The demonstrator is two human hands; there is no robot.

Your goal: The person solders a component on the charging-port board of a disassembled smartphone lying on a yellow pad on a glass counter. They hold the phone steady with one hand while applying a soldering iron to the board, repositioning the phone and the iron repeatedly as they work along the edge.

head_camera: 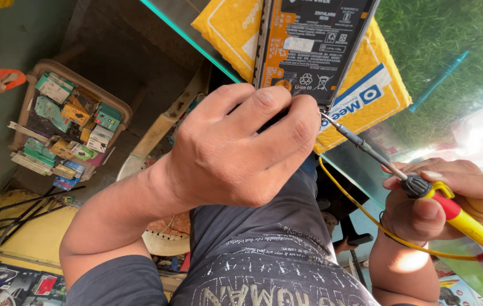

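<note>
My right hand (443, 201) is clenched around a soldering iron (423, 190) with a yellow and red handle, its thin metal tip angled up to the lower edge of an opened phone (312, 45). My left hand (241, 150) pinches that same lower edge, fingers curled tight on the phone just beside the tip. The phone lies back-side up, its black and orange battery exposed, on a yellow padded envelope (366, 93) that rests on the glass desk (451, 51) over a green grass-like mat. A yellow cord (360, 212) loops from the iron under my right wrist. Down to the left, well apart, a basket (71, 124) on the floor holds small green and orange boxes.
</note>
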